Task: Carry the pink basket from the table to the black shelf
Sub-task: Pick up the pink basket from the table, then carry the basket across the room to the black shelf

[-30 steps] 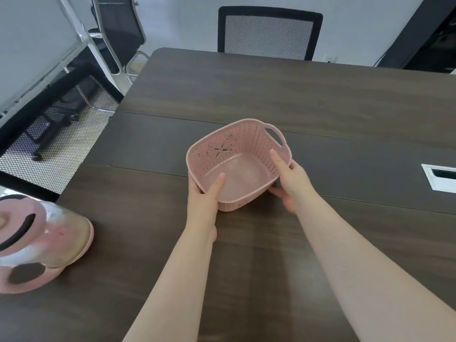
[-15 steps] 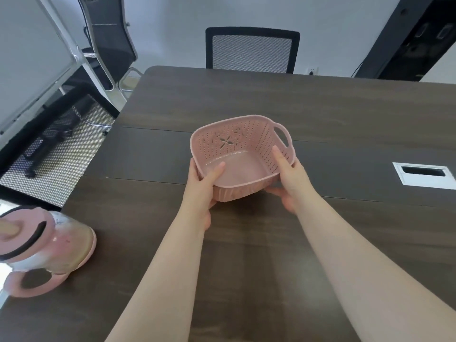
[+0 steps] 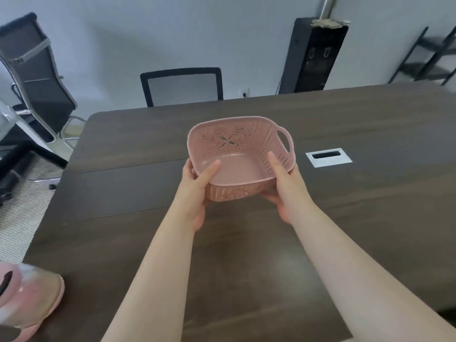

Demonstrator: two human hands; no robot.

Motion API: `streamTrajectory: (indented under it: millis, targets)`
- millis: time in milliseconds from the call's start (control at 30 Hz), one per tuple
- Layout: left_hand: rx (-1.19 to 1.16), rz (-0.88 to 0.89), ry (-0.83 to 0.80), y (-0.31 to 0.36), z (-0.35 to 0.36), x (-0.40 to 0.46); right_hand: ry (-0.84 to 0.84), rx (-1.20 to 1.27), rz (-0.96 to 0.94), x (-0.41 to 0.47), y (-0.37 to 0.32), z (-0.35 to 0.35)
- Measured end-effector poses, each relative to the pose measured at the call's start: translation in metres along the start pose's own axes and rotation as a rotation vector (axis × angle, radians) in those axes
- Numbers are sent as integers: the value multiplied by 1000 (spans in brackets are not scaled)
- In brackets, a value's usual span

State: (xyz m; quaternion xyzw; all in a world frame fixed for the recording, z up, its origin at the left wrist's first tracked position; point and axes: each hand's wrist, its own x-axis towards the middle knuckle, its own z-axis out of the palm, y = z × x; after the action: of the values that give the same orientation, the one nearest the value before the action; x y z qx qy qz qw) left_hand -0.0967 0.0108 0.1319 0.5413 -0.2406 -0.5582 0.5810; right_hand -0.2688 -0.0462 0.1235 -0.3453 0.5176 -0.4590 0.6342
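pink basket [image 3: 237, 154] now lifted clear of the table [image 3: 345, 206] | left hand [image 3: 195, 191], right hand [image 3: 286, 186] clamp its near rim | carry begun (black shelf [image 3: 429, 60] far right)

Both bare forearms reach forward, side by side. The left hand [image 3: 195, 186] and right hand [image 3: 287, 186] each clamp the basket [image 3: 237, 154], thumbs inside, fingers curled beneath.
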Motion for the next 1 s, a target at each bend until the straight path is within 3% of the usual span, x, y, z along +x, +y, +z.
streamTrajectory:
  millis: [267, 600, 1000]
  targets:
    - [62, -70, -215, -2, 76, -37, 275, 40, -48, -71, -33, -82]
    - [223, -61, -661, -20, 193, -116, 636, 167, -221, -188, -59, -186]
    - [311, -119, -1087, -72, 326, -244, 1060, 281, -387, -338, -74, -299]
